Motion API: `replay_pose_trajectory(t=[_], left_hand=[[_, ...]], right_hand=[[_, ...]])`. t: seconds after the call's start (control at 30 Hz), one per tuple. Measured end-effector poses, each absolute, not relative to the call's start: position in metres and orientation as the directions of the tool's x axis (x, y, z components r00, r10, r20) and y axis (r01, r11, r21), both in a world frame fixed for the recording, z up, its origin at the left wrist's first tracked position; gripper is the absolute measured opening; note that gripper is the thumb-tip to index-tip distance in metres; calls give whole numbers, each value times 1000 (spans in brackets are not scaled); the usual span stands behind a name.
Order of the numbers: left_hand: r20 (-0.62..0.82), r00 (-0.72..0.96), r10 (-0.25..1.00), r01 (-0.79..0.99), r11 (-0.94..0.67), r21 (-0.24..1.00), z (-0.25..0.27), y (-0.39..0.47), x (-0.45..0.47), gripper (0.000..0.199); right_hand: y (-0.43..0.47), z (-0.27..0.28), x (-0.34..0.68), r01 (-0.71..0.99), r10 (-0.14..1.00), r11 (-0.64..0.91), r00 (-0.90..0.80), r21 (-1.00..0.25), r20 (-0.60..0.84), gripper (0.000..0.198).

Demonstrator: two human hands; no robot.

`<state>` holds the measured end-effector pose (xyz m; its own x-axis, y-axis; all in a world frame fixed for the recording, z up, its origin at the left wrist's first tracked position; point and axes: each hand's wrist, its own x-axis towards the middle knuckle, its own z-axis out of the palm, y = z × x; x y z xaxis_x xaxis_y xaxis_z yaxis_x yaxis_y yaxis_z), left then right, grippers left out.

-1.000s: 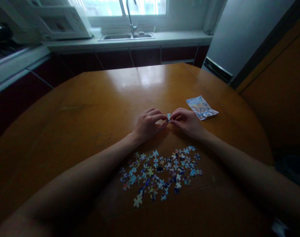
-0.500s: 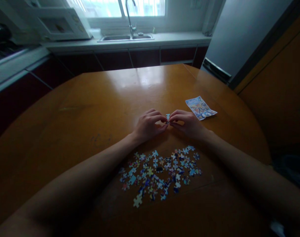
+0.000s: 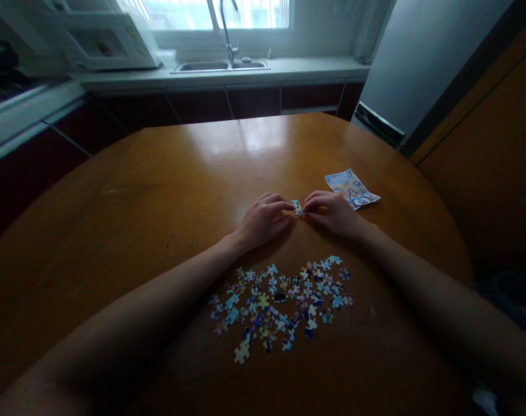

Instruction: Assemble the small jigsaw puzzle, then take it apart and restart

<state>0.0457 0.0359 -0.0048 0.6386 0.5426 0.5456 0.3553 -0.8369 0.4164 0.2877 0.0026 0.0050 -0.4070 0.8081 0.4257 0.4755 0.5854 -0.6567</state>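
Observation:
A small cluster of light-coloured jigsaw pieces [image 3: 296, 207] is between my two hands, just over or on the wooden table [image 3: 180, 167]. My left hand [image 3: 266, 219] is closed, its fingertips on the cluster's left edge. On the opposite edge, my right hand [image 3: 332, 214] pinches with thumb and fingers. How many pieces are joined is too small to tell. Closer to me, between my forearms, lies a spread of loose jigsaw pieces [image 3: 263, 300] in blue, white, yellow and dark colours.
A crumpled picture sheet [image 3: 349, 185] lies just beyond my right hand. Past the table's far edge are a counter with a sink [image 3: 202, 67] and a white microwave [image 3: 102, 43]. A grey refrigerator [image 3: 428, 52] stands at the right.
My right hand has shifted slightly right, and more of the small cluster now shows between my fingertips. My left hand and the loose pieces have stayed in place.

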Motion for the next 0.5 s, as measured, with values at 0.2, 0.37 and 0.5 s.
replay_pose_trajectory(t=[0.2, 0.37, 0.5], left_hand=[[483, 689, 540, 371, -836, 404, -7, 35, 47, 18], [454, 725, 518, 380, -851, 363, -6, 34, 47, 21], [440, 734, 518, 393, -851, 348, -5, 35, 46, 22]], right_hand=[[3, -1, 284, 498, 788, 612, -450, -615, 420, 9], [3, 1, 283, 505, 775, 629, -472, -591, 421, 10], [3, 1, 282, 510, 780, 622, -475, -595, 408, 11]])
